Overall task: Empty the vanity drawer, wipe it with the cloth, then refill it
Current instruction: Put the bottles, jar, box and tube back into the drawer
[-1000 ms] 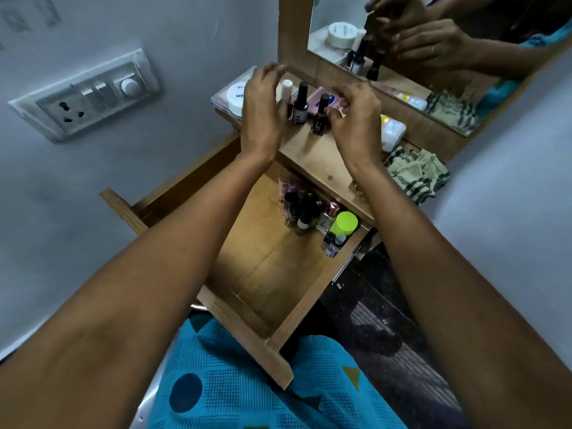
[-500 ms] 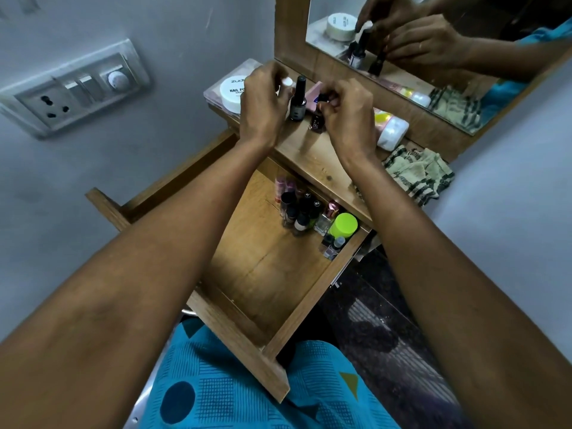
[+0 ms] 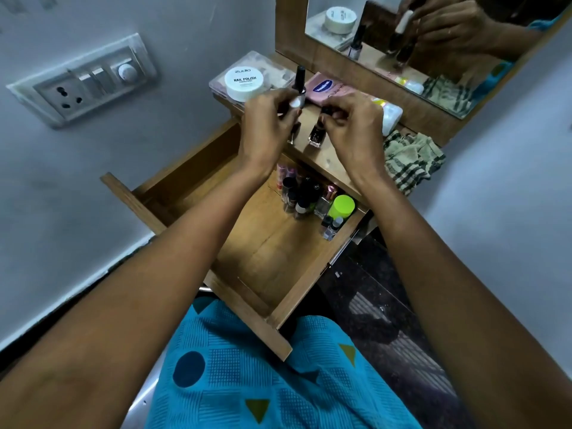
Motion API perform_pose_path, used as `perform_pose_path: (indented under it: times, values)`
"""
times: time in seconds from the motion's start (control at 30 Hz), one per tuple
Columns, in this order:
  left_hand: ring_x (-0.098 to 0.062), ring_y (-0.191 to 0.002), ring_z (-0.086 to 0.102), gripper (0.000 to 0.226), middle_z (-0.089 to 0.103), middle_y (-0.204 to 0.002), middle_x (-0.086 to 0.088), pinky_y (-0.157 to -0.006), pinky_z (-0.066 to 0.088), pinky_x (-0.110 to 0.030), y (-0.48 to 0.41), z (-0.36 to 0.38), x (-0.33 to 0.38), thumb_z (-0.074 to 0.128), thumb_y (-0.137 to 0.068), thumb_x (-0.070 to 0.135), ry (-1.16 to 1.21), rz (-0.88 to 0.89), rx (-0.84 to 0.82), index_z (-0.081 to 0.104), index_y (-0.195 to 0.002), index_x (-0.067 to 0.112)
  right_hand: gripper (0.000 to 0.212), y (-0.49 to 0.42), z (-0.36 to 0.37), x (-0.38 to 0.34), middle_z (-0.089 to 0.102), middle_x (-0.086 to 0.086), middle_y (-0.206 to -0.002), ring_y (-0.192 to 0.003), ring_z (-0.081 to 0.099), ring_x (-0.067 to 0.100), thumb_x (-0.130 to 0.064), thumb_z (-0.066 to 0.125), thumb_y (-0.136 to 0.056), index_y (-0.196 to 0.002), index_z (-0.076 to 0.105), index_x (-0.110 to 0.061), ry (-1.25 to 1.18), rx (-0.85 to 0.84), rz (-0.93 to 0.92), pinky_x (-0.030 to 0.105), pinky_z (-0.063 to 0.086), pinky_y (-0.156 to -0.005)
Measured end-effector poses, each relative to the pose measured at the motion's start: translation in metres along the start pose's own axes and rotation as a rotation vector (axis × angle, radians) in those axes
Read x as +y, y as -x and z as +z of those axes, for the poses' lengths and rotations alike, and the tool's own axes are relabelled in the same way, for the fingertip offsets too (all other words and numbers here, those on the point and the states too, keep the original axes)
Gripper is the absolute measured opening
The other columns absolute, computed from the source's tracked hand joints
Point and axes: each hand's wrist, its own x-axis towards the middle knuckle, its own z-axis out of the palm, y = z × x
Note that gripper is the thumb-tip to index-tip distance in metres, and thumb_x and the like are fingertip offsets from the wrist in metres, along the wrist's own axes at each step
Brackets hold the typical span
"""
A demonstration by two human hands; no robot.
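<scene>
Where the blue patterned garment (image 3: 278, 382) filled the near edge of the view, the drawer (image 3: 247, 305) stood pulled out just beyond it, its front panel nearest the person. Most of the drawer floor was bare wood. A cluster of small bottles (image 3: 305, 196) stood packed in the far right corner, partly tucked under the vanity top (image 3: 328, 159), with a lime green cap (image 3: 342, 206) at the cluster's right edge. Both forearms reached over the drawer to the top.

Left hand (image 3: 269, 125): fingers curled round a white-capped bottle (image 3: 295, 102), mostly hidden by them.

Right hand (image 3: 349, 125): fingertips pinched the black cap of a dark bottle (image 3: 316, 134), upright, base at the wood surface; contact could not be confirmed.

Just beyond the hands stood a black-capped bottle (image 3: 299, 85), with a white jar (image 3: 244, 82) to its left resting on a clear box (image 3: 269, 65), and a pink pouch (image 3: 328, 88) to its right. The cloth (image 3: 411, 159), green-striped and crumpled, lay at the right end of the top, apart from both hands. Behind everything, the mirror (image 3: 433, 41) reflected the hands.
</scene>
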Motion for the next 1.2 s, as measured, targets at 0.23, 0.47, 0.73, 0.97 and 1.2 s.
perform_pose_path:
  times: [0.23, 0.47, 0.73, 0.97, 1.2]
  values:
    - [-0.007, -0.090, 0.062, 0.025, 0.070, -0.105, -0.009, -0.083, 0.049, -0.015, 0.044, -0.005, 0.002, 0.063, -0.084, 0.006, -0.012, 0.000, -0.078, 0.066, -0.108, 0.004, 0.024, 0.041, -0.013, -0.007, 0.067, 0.011, -0.104, -0.082, 0.057, 0.009, -0.005, 0.064, -0.082, -0.106, 0.067, -0.003, -0.028, -0.075, -0.009, 0.013, 0.047, -0.077]
    - [-0.012, -0.092, 0.065, 0.022, 0.071, -0.102, -0.007, -0.084, 0.052, -0.023, 0.076, -0.005, -0.013, 0.065, -0.081, 0.005, -0.026, -0.025, -0.145, 0.068, -0.103, 0.006, 0.024, 0.077, -0.009, 0.002, 0.065, 0.011, -0.103, -0.079, 0.054, 0.007, -0.002, 0.066, -0.080, -0.104, 0.068, -0.004, -0.024, -0.177, 0.043, 0.016, 0.049, -0.078]
    - [-0.014, -0.102, 0.063, 0.029, 0.067, -0.112, -0.009, -0.087, 0.045, -0.012, 0.095, 0.004, -0.028, 0.063, -0.082, 0.004, -0.092, -0.066, -0.208, 0.064, -0.111, 0.006, 0.029, 0.099, 0.002, 0.023, 0.063, 0.013, -0.111, -0.093, 0.063, 0.017, -0.003, 0.064, -0.082, -0.111, 0.063, -0.002, 0.086, -0.281, 0.094, 0.022, 0.050, -0.090]
    - [-0.015, -0.104, 0.062, 0.028, 0.067, -0.114, -0.009, -0.088, 0.049, -0.019, 0.099, 0.006, -0.047, 0.062, -0.084, 0.004, -0.106, -0.124, -0.243, 0.064, -0.112, 0.006, 0.024, 0.110, 0.016, 0.038, 0.062, 0.011, -0.113, -0.105, 0.056, 0.027, -0.006, 0.057, -0.087, -0.110, 0.063, -0.006, 0.238, -0.345, 0.090, 0.040, 0.050, -0.088]
    - [-0.010, -0.097, 0.062, 0.026, 0.068, -0.110, -0.008, -0.085, 0.047, -0.015, 0.092, 0.006, -0.062, 0.061, -0.084, 0.003, -0.106, -0.159, -0.218, 0.065, -0.110, 0.006, 0.023, 0.113, 0.027, 0.040, 0.061, 0.012, -0.117, -0.117, 0.047, 0.029, -0.007, 0.052, -0.088, -0.110, 0.060, -0.005, 0.411, -0.353, 0.024, 0.038, 0.043, -0.093]
